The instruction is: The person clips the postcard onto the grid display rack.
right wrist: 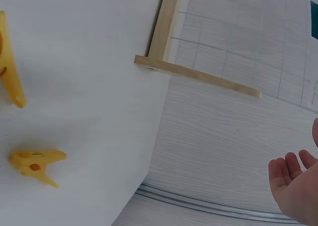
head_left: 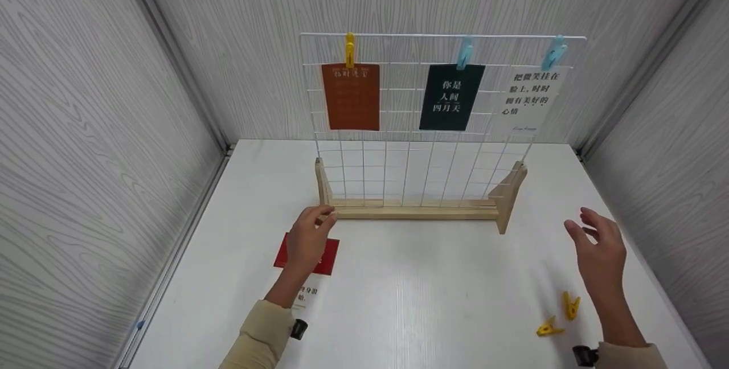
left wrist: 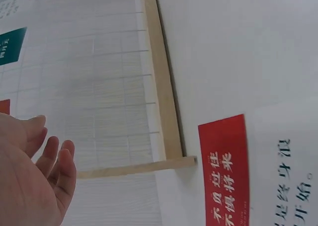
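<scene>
My left hand (head_left: 307, 242), fingers loosely bent and holding nothing, hovers over a red card (head_left: 327, 256) near the left foot of the rack. A white card (head_left: 307, 294) with dark print lies just below the red one, partly hidden by my forearm. On the right, my right hand (head_left: 603, 252) is raised with thumb and fingers apart and nothing between them. Two yellow clips (head_left: 571, 305) lie on the table beside that wrist; the right wrist view shows one yellow clip (right wrist: 36, 164) whole and the other cut off by the frame edge.
A white wire grid (head_left: 398, 172) stands in a wooden base (head_left: 416, 213). From it hang an orange-brown card (head_left: 352, 98) by a yellow clip (head_left: 349, 50), and a dark green card (head_left: 451, 113) and white card (head_left: 527, 101) by light blue clips (head_left: 465, 53). Grey wood-grain panels surround the table.
</scene>
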Action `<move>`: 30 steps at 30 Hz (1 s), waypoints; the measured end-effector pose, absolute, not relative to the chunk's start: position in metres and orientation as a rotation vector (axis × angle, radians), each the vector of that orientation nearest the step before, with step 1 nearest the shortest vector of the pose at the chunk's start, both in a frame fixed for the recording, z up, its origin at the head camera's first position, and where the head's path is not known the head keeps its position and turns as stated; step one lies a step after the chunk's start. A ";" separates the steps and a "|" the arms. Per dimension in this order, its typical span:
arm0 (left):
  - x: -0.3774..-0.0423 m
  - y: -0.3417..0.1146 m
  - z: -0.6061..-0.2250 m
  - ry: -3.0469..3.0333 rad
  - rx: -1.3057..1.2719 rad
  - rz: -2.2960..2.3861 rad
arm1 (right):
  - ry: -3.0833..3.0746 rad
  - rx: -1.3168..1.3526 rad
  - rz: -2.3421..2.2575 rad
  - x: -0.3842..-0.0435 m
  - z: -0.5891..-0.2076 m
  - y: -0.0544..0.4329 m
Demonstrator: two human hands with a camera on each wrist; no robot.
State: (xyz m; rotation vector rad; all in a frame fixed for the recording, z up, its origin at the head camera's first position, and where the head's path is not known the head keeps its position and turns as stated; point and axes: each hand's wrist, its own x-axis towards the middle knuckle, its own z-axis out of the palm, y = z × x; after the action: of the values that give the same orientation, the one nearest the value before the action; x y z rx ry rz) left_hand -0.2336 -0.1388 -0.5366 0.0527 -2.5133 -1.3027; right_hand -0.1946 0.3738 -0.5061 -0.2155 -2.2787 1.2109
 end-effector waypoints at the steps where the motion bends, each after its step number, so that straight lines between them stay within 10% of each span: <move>1: -0.233 -0.143 -0.540 -2.525 0.082 -1.308 | -2.291 -0.226 1.209 -0.193 -0.509 0.375; 30: -0.241 -0.221 -0.620 -2.718 0.496 -1.392 | -3.095 -0.518 0.815 -0.166 -0.581 0.434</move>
State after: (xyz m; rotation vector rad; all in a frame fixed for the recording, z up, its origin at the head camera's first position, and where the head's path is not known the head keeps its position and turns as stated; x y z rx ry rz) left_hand -0.2408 -0.2208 -0.6201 0.4959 -2.7184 -1.3924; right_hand -0.1664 0.4340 -0.5805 -0.5179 -3.0954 0.8150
